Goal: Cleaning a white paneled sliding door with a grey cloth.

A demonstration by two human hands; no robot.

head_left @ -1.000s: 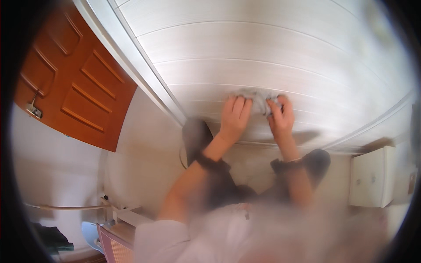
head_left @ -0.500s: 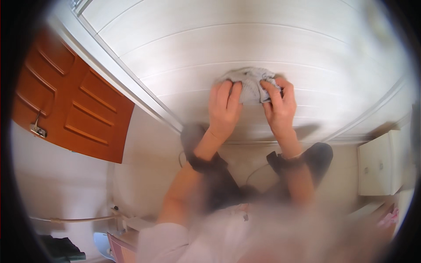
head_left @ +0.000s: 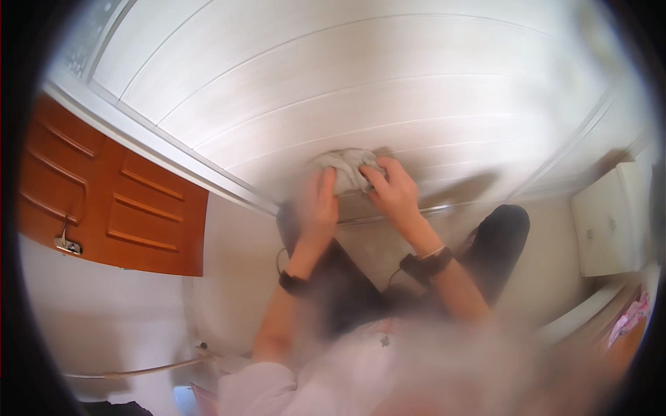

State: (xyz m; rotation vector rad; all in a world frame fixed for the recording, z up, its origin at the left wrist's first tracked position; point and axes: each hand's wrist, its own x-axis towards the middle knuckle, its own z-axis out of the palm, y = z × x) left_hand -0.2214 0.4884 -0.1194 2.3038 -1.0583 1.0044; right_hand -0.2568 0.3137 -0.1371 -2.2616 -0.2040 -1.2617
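Pressing against white panelled ceiling, grey cloth bunched under fingers of left hand and right hand

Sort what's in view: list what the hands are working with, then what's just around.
In hand:
- grey cloth, bunched, pressed to the white panelled surface
- left hand on the cloth
- right hand on the cloth

Just around:
- brown wooden door
- white cabinet
- pink thing at lower right, too blurred to identify
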